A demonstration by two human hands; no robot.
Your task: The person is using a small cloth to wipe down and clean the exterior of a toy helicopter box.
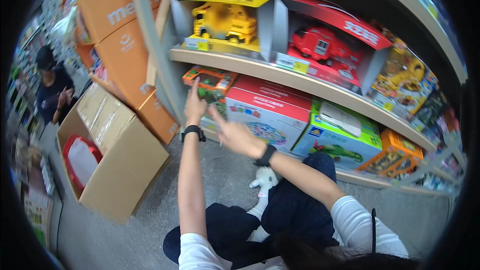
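My left hand (195, 106) reaches to the lower shelf, its index finger stretched out over the front of an orange toy box (216, 77) with green toys showing in its window. Nothing is held in it. Just to the right, my right hand (237, 134) extends its fingers toward the same box, slightly blurred and with nothing in its grasp. Behind it stands a red-topped white toy box (270, 112), partly covered by the hand. A green and blue toy box (337, 135) sits beside that one. Both wrists wear dark bands.
Above, a shelf holds a boxed yellow toy truck (225, 22) and a boxed red toy vehicle (322, 45). An open cardboard carton (122, 162) with a red item inside stands left on the floor. A white plush toy (265, 177) lies by my legs. Another person (52, 87) is at far left.
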